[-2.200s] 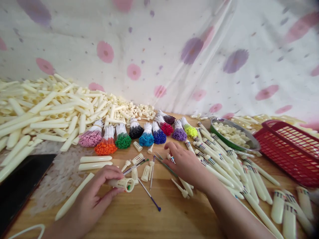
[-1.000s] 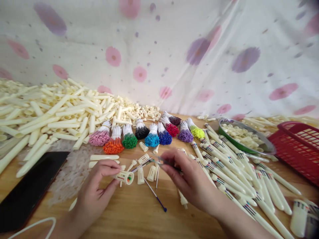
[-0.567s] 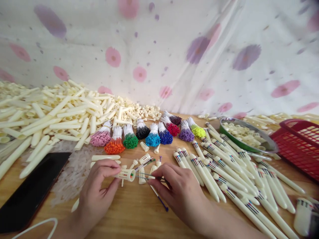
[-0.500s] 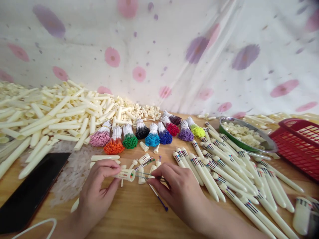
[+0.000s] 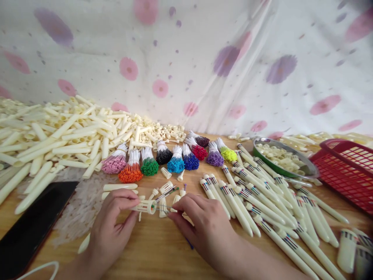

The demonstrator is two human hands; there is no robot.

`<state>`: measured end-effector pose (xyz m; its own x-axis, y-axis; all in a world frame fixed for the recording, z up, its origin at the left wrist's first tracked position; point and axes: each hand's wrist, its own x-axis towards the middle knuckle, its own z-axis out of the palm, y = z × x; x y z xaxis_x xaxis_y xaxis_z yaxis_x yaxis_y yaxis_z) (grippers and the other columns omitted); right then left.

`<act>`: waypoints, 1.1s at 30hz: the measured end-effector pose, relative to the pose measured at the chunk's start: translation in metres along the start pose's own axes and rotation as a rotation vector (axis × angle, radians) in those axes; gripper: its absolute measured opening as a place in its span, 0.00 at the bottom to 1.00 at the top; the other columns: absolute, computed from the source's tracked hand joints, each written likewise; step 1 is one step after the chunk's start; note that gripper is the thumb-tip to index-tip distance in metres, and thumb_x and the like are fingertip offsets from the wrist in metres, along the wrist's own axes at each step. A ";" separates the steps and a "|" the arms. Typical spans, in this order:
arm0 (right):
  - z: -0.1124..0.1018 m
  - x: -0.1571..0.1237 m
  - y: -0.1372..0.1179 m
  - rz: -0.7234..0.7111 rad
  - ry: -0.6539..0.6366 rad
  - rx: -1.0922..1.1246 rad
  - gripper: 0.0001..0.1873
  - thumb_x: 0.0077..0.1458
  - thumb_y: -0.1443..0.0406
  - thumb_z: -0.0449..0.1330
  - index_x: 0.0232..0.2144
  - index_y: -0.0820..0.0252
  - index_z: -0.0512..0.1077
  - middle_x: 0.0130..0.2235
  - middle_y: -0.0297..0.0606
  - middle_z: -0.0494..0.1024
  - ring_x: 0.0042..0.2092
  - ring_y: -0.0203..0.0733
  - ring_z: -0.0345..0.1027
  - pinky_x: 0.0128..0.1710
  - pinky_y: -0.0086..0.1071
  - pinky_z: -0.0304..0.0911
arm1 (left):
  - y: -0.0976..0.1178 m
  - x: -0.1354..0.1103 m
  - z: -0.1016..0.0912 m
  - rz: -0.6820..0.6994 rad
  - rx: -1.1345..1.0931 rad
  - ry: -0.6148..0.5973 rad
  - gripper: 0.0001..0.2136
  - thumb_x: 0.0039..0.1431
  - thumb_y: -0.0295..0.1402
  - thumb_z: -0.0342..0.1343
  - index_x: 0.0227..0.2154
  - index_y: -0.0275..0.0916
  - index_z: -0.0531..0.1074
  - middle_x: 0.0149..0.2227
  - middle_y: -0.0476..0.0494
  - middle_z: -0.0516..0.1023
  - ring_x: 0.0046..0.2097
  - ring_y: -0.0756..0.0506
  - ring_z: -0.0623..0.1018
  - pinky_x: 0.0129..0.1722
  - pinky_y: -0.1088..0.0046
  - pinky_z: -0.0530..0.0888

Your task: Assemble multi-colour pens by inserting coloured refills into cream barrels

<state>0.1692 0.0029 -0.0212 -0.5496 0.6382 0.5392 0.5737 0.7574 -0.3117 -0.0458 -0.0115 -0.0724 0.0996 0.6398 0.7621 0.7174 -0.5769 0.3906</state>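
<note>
Between thumb and forefinger, my left hand [image 5: 112,227] pinches a cream slotted pen sleeve [image 5: 147,207], its open end turned right. Bits of green and orange show inside that end. My right hand [image 5: 205,223] pinches a few thin pen refills [image 5: 163,209] by its fingertips, just right of the sleeve's mouth. Whether their ends are inside the sleeve I cannot tell. Behind the hands lie another slotted sleeve [image 5: 166,187], a green-tipped refill [image 5: 169,193] and small cream pen parts. A blue-ended refill [image 5: 189,243] is mostly hidden under my right hand.
Bundled refills [image 5: 150,166] in several colours stand across the middle. Cream barrels [image 5: 67,134] are heaped left, above a black phone [image 5: 37,225] and translucent pieces [image 5: 78,208]. Multicolour pens [image 5: 268,194] lie right, near a metal bowl [image 5: 309,165] and red basket [image 5: 346,171].
My right hand has moved slightly left and now covers most of the blue-ended refill. The refills in its fingers look less spread. My left hand keeps its hold; the view has shifted slightly.
</note>
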 end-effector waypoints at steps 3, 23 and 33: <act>0.000 0.001 -0.001 -0.003 -0.007 0.000 0.13 0.62 0.65 0.50 0.26 0.62 0.67 0.24 0.33 0.71 0.24 0.33 0.64 0.23 0.27 0.53 | 0.001 0.001 0.000 0.000 0.000 0.004 0.08 0.54 0.21 0.53 0.34 0.41 0.67 0.35 0.47 0.71 0.38 0.46 0.74 0.36 0.69 0.74; -0.018 0.006 0.014 -0.014 -0.142 0.008 0.10 0.59 0.68 0.53 0.26 0.62 0.69 0.25 0.33 0.72 0.26 0.32 0.64 0.25 0.26 0.54 | 0.000 -0.002 -0.002 -0.010 0.041 -0.125 0.08 0.59 0.33 0.53 0.41 0.44 0.72 0.39 0.46 0.78 0.40 0.45 0.79 0.39 0.71 0.77; -0.032 0.008 0.013 0.041 -0.233 0.098 0.08 0.59 0.66 0.55 0.28 0.62 0.69 0.26 0.33 0.72 0.26 0.32 0.64 0.25 0.25 0.54 | -0.001 -0.002 -0.003 -0.018 -0.055 -0.235 0.11 0.59 0.28 0.52 0.44 0.44 0.69 0.40 0.46 0.77 0.42 0.46 0.77 0.41 0.75 0.75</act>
<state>0.1917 0.0131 0.0043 -0.6588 0.6744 0.3334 0.5427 0.7329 -0.4103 -0.0484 -0.0138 -0.0728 0.2495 0.7467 0.6166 0.6826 -0.5872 0.4350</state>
